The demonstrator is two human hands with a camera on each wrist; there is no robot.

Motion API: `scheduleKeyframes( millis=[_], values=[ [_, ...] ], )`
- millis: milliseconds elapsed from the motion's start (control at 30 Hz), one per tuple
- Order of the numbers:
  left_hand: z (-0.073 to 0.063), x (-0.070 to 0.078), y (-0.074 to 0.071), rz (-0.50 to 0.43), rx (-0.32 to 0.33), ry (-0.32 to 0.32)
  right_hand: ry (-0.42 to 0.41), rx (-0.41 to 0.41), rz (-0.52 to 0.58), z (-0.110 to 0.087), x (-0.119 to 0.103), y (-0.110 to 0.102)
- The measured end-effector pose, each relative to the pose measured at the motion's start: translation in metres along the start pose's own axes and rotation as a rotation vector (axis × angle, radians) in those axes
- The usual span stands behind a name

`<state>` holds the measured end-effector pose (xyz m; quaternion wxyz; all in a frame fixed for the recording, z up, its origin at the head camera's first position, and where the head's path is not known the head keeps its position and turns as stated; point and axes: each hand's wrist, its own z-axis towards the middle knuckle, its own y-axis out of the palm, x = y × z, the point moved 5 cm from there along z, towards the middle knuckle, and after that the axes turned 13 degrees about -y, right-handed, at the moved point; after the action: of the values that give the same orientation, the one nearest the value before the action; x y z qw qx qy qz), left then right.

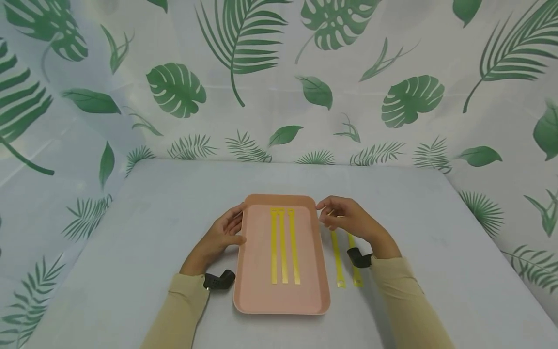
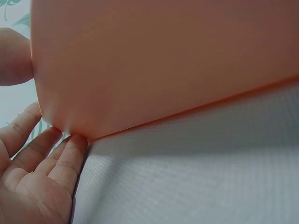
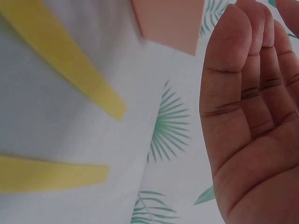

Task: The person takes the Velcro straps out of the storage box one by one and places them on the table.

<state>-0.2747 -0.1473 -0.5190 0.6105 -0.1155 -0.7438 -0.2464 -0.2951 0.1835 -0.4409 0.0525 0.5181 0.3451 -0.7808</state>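
Note:
A pink rectangular tray (image 1: 257,252) lies on the table with its long sides running away from me. Inside it, three flat yellow strips (image 1: 283,252) lie side by side lengthwise, each with a wider, slotted far end. My left hand (image 1: 220,236) rests against the tray's left side, its fingertips and thumb touching the outer wall (image 2: 154,60). Off the tray's far right corner, my right hand (image 1: 348,216) hovers with loosely bent fingers and holds nothing. Two more yellow strips (image 1: 337,261) lie on the table under that hand and wrist, their far ends partly hidden.
A pale cloth covers the table (image 1: 174,186). White sheeting with green leaf prints (image 1: 270,97) hangs behind it and on both sides. Black wrist cameras (image 1: 220,280) sit on both forearms, the right one over the loose strips.

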Motion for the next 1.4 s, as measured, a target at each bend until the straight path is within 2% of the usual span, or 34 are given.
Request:
scheduleKeyframes(
  millis=[333, 767, 1100, 1400],
  values=[
    [0.001, 0.0, -0.001, 0.016, 0.009, -0.012, -0.042, -0.031, -0.011, 0.016, -0.008, 0.007],
    [0.0, 0.002, 0.001, 0.001, -0.006, -0.004, -0.096, -0.179, -0.054, 0.04, -0.021, 0.019],
    [0.0, 0.003, 0.0, -0.012, -0.006, 0.003, -0.053, -0.244, -0.008, 0.055, -0.02, 0.032],
    [0.001, 0.001, 0.0, -0.018, -0.011, 0.009, -0.077, -0.293, 0.028, 0.066, -0.024, 0.042]
  ],
)
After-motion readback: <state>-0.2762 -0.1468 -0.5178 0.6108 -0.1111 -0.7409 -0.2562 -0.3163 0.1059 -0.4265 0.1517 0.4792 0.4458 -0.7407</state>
